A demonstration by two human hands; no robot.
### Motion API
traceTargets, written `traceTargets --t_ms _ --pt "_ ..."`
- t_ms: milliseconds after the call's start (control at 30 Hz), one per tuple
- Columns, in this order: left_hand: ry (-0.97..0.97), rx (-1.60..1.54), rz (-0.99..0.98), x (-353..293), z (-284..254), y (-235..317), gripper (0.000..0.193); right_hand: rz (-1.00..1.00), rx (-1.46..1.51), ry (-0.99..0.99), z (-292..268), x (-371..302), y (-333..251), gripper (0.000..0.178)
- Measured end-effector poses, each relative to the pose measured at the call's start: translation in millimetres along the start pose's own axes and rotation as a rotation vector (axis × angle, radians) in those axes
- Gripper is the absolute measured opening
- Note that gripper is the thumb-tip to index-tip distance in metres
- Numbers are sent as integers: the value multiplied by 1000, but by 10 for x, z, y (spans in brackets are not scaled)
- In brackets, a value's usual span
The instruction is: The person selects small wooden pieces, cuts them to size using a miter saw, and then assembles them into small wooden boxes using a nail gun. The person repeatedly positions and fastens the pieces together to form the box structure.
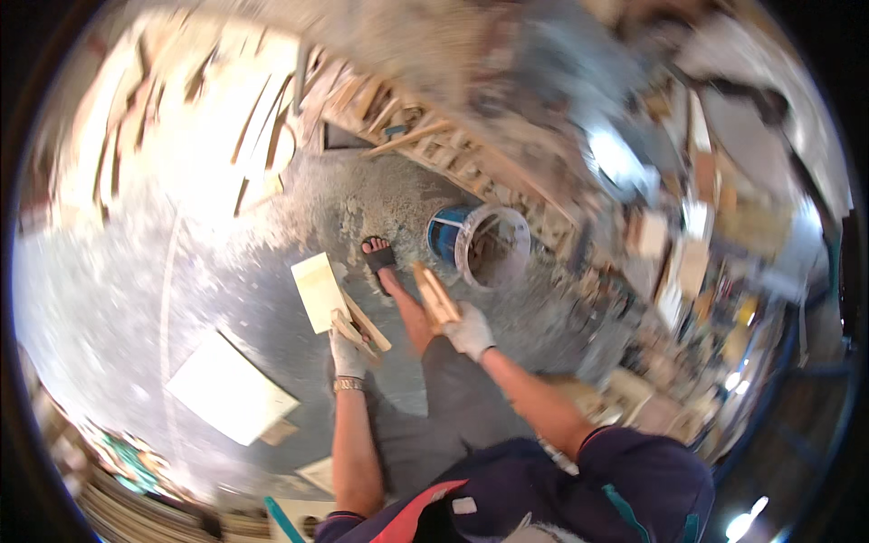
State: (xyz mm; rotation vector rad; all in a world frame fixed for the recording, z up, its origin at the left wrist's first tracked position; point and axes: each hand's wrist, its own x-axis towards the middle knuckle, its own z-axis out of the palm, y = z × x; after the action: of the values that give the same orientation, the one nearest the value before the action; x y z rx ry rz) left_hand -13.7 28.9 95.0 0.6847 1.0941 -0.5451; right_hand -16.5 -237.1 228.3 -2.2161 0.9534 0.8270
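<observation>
Grey floor [231, 312], on which a white board [233, 389] lies at left; blue bucket [445, 237] beyond the gloved right hand [469, 332]. Pale panel [317, 291], apparently gripped near one end with narrow strips [366, 322] by the gloved left hand [348, 353], probably to keep them together. Wooden pieces [435, 295], clasped by their near ends in the right hand, presumably so one grasp secures all.

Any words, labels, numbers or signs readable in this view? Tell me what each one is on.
No text can be read.
Blue-sided bucket: any print is too small and blurred.
Light patch on the dark shirt: nothing legible.
Wood pieces in the right hand: no lettering can be made out.
</observation>
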Motion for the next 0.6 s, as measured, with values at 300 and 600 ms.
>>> traceTargets --t_ms 300,600 --pt "-226 706 328 -1159 -430 1459 42 356 241 257 -862 -2100 1632 48" --pt "-354 1342 376 -1793 131 1729 63 792 769 374 302 -3531 2916 44"
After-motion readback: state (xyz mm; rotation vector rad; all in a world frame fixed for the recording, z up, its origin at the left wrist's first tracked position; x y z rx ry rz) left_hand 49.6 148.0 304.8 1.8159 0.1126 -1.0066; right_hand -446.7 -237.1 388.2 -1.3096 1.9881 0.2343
